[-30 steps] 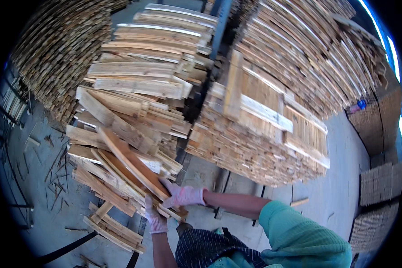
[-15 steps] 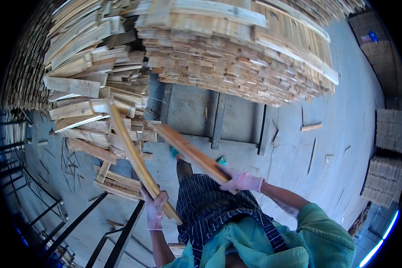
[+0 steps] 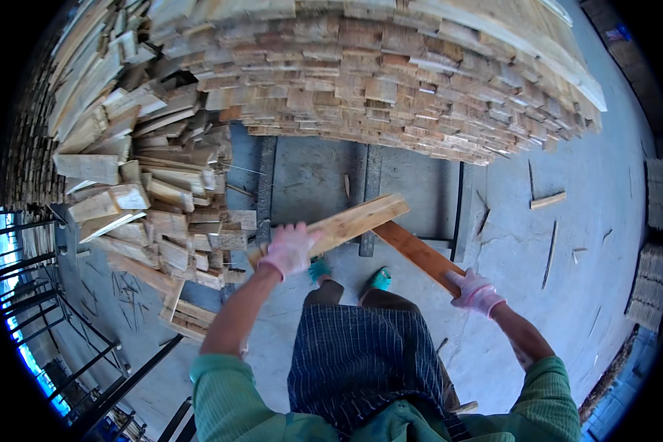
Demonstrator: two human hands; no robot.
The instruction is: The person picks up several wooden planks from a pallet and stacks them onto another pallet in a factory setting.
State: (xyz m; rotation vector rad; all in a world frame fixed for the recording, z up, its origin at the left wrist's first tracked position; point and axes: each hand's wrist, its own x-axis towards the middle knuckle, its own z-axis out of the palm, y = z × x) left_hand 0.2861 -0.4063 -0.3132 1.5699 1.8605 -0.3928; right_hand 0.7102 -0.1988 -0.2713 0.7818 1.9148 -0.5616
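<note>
My left hand (image 3: 290, 250), in a pale pink work glove, grips a light-coloured wooden board (image 3: 357, 221) near its left end. That board slants up to the right across the middle of the view. In a matching glove, my right hand (image 3: 476, 292) holds the lower right end of a narrower reddish-brown board (image 3: 420, 258). The upper left end of the reddish board meets the underside of the light board near its far end; whether they touch I cannot tell. Both boards are in the air in front of my dark striped apron (image 3: 361, 346).
Ahead rises a large, tight stack of boards (image 3: 331, 81). A looser heap of boards (image 3: 173, 184) leans at the left. Dark metal rails (image 3: 368, 173) lie on the floor before my feet, with wood scraps (image 3: 547, 200) to the right. Black metal bars (image 3: 125, 383) stand at lower left.
The light board has swung from steeply upright at the left to a flatter slant in the middle. My right hand has moved right and outward with the reddish board. The view has shifted.
</note>
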